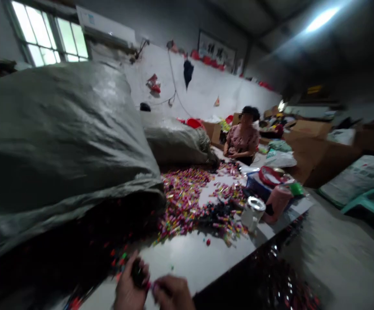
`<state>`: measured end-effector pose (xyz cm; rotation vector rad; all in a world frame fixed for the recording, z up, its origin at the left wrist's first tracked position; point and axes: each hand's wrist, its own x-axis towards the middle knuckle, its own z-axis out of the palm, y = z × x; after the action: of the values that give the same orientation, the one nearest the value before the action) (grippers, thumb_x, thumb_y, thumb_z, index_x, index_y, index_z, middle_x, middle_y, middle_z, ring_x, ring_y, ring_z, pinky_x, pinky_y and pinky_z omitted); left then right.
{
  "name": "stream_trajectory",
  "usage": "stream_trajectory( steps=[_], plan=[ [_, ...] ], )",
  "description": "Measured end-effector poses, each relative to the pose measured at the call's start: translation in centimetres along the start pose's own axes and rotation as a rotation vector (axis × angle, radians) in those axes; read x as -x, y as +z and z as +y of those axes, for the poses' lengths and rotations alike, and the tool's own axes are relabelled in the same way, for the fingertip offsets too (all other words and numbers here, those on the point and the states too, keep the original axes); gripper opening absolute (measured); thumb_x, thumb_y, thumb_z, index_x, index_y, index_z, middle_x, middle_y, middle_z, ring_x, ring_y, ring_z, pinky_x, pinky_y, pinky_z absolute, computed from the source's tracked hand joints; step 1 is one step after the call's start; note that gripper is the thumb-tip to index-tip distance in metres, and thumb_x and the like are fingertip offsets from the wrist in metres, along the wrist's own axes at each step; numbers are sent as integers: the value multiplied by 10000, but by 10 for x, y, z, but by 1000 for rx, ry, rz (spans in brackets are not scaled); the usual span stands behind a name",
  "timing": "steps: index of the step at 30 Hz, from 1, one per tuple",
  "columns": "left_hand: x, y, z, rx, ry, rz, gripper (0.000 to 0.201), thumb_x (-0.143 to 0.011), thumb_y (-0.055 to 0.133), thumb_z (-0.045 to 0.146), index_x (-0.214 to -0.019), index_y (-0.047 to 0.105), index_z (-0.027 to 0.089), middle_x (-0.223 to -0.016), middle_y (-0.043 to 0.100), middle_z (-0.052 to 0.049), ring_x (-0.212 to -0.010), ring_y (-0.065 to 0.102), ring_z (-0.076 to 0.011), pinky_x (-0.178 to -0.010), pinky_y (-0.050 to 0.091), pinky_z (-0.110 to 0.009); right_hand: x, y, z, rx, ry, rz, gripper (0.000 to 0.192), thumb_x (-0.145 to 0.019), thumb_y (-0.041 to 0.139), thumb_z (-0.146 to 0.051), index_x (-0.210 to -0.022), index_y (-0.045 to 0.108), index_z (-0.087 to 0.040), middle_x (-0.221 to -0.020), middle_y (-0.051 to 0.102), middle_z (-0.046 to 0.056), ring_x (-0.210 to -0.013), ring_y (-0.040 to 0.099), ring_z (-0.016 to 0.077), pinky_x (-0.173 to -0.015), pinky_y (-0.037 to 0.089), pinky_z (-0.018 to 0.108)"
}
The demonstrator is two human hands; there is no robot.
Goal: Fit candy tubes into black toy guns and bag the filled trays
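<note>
Left hand (129, 287) fingers grip dark piece (138, 272), upright (blurred); right hand (171, 293) grip unclear.

Both hands, left hand (129, 286) and right hand (173, 295), apparently pinch small pieces (139, 272) above the white table (187, 258).

Both hands, left (129, 286) and right (173, 295), are bare, no gloves or sleeves showing.
</note>
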<state>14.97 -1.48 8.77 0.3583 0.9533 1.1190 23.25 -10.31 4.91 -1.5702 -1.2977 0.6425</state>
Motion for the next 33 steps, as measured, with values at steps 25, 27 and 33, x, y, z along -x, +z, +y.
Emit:
stream_trajectory(
  steps=[25,27,33],
  plan=[
    [36,15,1,276,-41,-71,307,-608,729,271,-661,445,169,-483,432,88,-347,375,-31,-305,216,-154,30,-45,-32,-176,53,-217,338,-914,441,-418,-997,665,-179,-696,566,2,-604,498,124,-565,385,224],
    [36,15,2,268,-47,-81,315,-607,733,282,-658,444,168,-477,429,88,-348,376,-32,-305,215,-153,30,-44,-32,-161,29,-221,338,-923,424,-409,-983,663,-178,-684,556,-2,-596,493,123,-571,382,226],
    [37,16,-4,220,-29,-66,400,-549,783,328,-657,430,174,-488,446,86,-355,395,-37,-315,206,-156,32,-41,-23,-75,-83,-195,322,-931,409,-367,-954,657,-161,-707,560,10,-627,487,131,-612,369,239]
  ],
)
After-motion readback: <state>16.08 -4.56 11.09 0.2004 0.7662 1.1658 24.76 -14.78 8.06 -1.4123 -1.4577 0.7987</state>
